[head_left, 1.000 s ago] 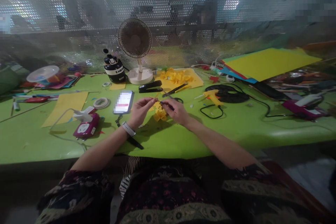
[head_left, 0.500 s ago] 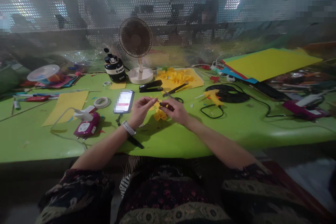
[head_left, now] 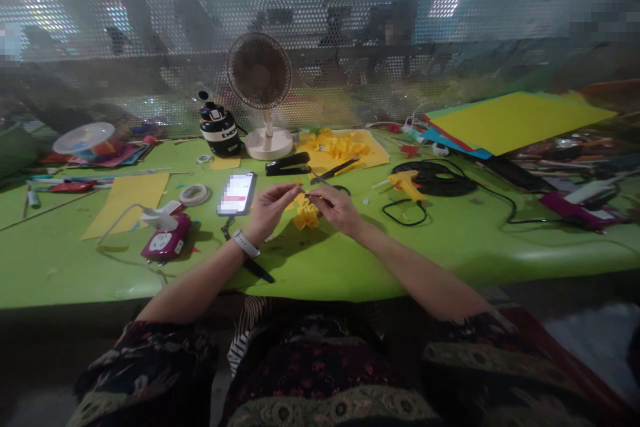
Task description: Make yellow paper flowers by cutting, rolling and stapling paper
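My left hand (head_left: 270, 209) is closed, thumb and forefinger pinching a small piece of yellow paper (head_left: 299, 186). Facing it, my right hand (head_left: 341, 208) grips a thin dark tool (head_left: 313, 195) whose tip points at the left fingertips; its kind is too small to make out. Just below the fingertips, crumpled yellow paper petals (head_left: 306, 215) sit over the green tabletop. Scissors (head_left: 342, 189) with black handles lie behind my right hand, partly covered by it. A phone (head_left: 236, 193) with a lit screen is left of my left hand.
A stapler (head_left: 287, 164), yellow paper flowers (head_left: 343, 144) and a fan (head_left: 269, 143) stand behind the hands. To the right are a yellow glue gun (head_left: 407, 183) and its cord. Tape (head_left: 194, 195) and a purple power adapter (head_left: 166, 240) lie left.
My right hand has turned slightly, and the tool's tip has shifted a little. More of the yellow petals shows below the fingers. My left hand stays nearly in place.
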{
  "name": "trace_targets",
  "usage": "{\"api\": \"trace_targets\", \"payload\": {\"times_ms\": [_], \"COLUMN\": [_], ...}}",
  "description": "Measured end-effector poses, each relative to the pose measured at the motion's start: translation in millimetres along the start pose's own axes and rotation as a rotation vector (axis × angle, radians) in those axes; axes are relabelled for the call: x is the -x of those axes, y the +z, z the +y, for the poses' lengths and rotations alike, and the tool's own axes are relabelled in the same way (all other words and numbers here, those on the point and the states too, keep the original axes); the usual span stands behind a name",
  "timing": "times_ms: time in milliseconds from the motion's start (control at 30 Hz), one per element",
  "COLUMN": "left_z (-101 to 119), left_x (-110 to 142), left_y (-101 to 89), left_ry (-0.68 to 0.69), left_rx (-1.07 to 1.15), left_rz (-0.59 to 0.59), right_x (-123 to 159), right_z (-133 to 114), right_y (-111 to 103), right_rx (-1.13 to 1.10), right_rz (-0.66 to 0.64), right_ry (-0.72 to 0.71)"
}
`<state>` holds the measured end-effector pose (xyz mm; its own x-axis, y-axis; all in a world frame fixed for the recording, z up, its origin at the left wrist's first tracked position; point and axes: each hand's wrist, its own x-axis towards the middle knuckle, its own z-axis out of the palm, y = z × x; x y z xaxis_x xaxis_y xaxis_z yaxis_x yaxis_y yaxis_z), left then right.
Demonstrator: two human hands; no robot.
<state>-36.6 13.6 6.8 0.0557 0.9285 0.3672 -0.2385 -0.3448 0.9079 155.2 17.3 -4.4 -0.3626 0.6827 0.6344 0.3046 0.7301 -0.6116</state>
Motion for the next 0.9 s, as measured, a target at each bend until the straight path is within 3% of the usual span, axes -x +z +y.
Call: {"api": "trace_targets", "payload": {"times_ms": [233,433,900], "left_z": [2.5,0.3,-1.2], "left_x": [0.4,0.4,1.3], "left_y": [-0.5,-1.7,-0.4], "left_ry": [-0.018,0.007,-0.024], "left_rx": [0.019,0.002,-0.024], "left_rz": [-0.023,-0.016,0.014], "right_x": [-0.4,0.4,1.5], "right_z": [-4.1,-1.5,0.2], "right_y": [-0.3,-0.3,1.4], "right_rx": [0.022,0.068,-0.016], "right_rz": [-0.008,0.03,-0.005], "right_ry": [0.02,-0.054,-0.014]}}
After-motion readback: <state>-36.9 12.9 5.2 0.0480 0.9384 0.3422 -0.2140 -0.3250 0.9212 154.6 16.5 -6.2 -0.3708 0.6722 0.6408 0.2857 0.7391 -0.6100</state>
